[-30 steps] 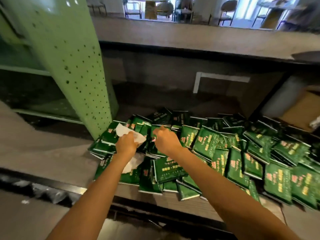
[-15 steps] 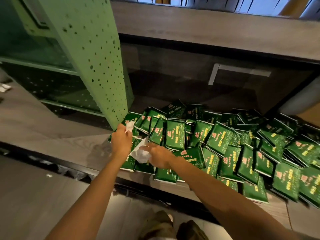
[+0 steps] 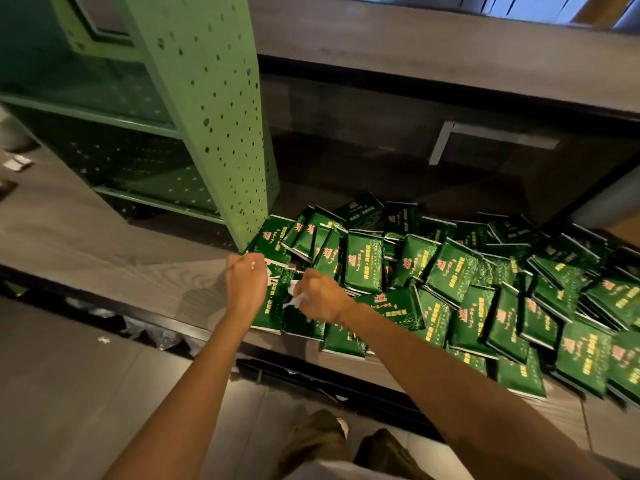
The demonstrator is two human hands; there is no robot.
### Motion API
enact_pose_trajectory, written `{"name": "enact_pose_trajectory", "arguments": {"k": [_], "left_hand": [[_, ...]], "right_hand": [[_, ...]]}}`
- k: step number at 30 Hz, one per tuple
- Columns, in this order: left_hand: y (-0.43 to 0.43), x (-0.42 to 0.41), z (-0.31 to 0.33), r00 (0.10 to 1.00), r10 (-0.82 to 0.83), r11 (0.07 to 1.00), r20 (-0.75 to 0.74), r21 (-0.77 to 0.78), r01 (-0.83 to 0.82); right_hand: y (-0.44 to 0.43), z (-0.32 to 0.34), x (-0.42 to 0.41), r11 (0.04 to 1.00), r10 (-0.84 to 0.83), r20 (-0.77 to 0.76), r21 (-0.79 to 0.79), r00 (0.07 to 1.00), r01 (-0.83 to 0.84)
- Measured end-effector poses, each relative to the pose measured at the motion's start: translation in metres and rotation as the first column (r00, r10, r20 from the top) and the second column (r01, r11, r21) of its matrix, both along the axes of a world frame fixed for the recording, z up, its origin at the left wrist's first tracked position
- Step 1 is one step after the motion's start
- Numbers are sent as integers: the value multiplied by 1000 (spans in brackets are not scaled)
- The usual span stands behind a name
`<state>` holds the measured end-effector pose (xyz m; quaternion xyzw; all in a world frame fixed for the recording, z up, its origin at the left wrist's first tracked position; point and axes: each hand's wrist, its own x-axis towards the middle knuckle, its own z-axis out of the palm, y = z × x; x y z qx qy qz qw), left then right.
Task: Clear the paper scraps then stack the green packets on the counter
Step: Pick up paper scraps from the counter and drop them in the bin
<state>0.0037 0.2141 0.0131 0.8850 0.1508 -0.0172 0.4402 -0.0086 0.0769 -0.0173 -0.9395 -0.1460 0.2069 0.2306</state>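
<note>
A pale green perforated metal post [image 3: 214,116] stood at eleven o'clock, with green perforated shelves [image 3: 114,133] behind it toward nine. A brown wooden ledge [image 3: 433,46] crossed from twelve to two o'clock. Below it a white angled strip [image 3: 446,133] lay on the dark back panel [image 3: 346,116]. Grey floor tiles [image 3: 69,375] filled seven o'clock, with olive trouser legs [image 3: 318,434] at six.

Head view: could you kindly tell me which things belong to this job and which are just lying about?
Job: paper scraps gripped by left hand and right hand; green packets; counter.
Lying about: green perforated column; white bits far left; floor litter.
</note>
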Motion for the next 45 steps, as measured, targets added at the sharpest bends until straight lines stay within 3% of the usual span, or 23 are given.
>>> {"name": "enact_pose_trajectory", "arguments": {"k": [2,4,10,15,19,25,29,31,34,39,42,45], "left_hand": [[-7,3,6,999,7,1000,47,-23,-6],[-15,7,10,992,-2,1000,123,-27,6],[-78,17,35,945,-223,975,240,37,220],[-175,3,58,843,-397,902,363,-15,431],[-256,-36,67,667,-590,755,454,20,655],[-352,-126,47,512,-733,540,449,-75,839],[-397,-200,7,334,-842,339,423,-66,938],[-409,-237,-20,216,-889,212,403,-55,976],[-421,-283,-65,113,-942,93,316,-76,993],[-437,-340,-148,-68,-993,-75,98,-79,994],[-443,-364,-203,-115,-993,-113,-22,-86,990],[-445,-386,-251,-87,-992,-78,-92,-100,992]], "right_hand": [[-7,11,1,995,-35,6,98,999,34],[-18,23,4,965,-177,22,198,984,169],[-83,56,-5,834,-514,259,373,818,407],[-169,66,-50,667,-745,377,443,550,599],[-239,62,-114,576,-788,523,441,325,688],[-306,31,-229,262,-854,520,447,-10,855],[-324,-11,-304,68,-808,553,433,-206,899],[-326,-37,-340,-22,-792,550,410,-266,912],[-323,-81,-388,-124,-783,510,433,-356,893],[-324,-158,-445,-230,-831,377,435,-408,870],[-331,-213,-476,-298,-858,310,352,-410,888],[-332,-264,-502,-394,-869,177,317,-462,863]]}}
